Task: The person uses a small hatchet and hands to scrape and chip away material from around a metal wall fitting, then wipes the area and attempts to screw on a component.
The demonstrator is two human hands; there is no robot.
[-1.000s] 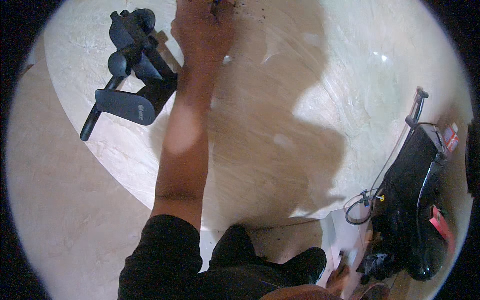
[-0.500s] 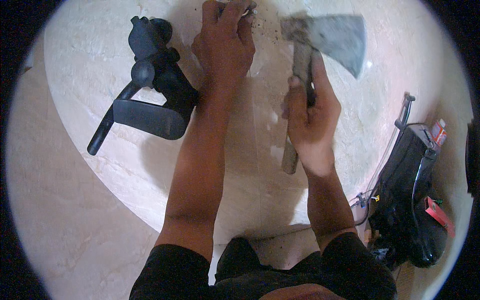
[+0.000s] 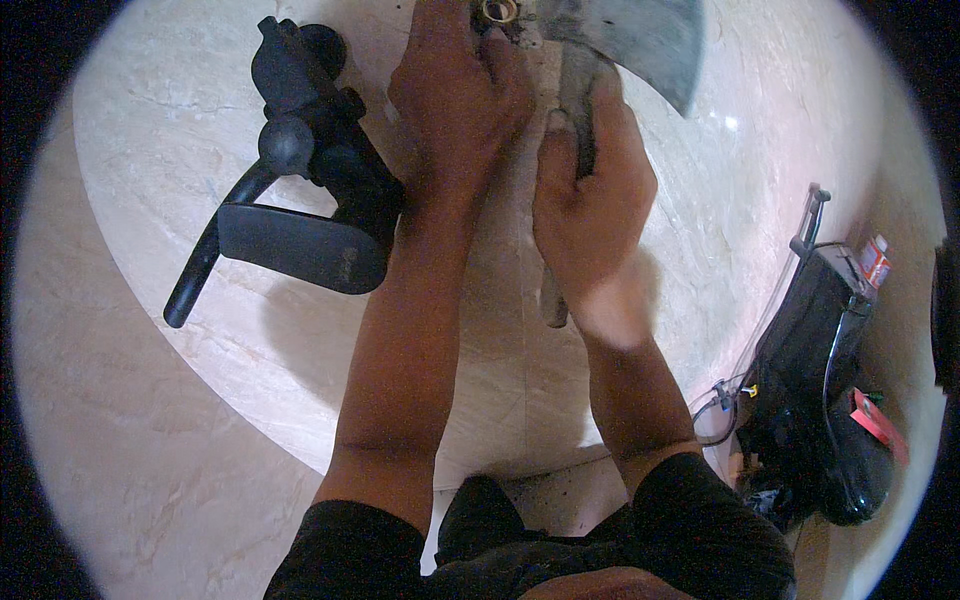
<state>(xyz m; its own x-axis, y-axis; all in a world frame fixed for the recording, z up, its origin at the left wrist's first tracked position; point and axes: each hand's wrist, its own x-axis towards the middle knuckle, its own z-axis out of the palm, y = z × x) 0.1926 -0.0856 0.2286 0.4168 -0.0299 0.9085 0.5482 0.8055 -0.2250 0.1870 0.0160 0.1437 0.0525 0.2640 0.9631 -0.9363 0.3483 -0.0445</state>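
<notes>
My left hand [image 3: 455, 100] reaches to the far side of a round marble table [image 3: 250, 360] and pinches a small brass-coloured ring-shaped part [image 3: 497, 12] at the top edge of the view. Just right of it, my right hand [image 3: 590, 200] is closed around the wooden handle of a hatchet [image 3: 640, 35]. The grey metal blade of the hatchet lies next to the small part, with the handle end sticking out below my fist. Both hands are close together, almost touching.
A dark tripod head [image 3: 310, 190] with a long handle lies on the table left of my left forearm. A black bag [image 3: 815, 390] with cables and red tags stands on the floor at the right. The table's curved edge runs across the lower view.
One second ago only my left hand was in view. My right hand came in holding the hatchet and has moved up and left, bringing the blade beside the small part.
</notes>
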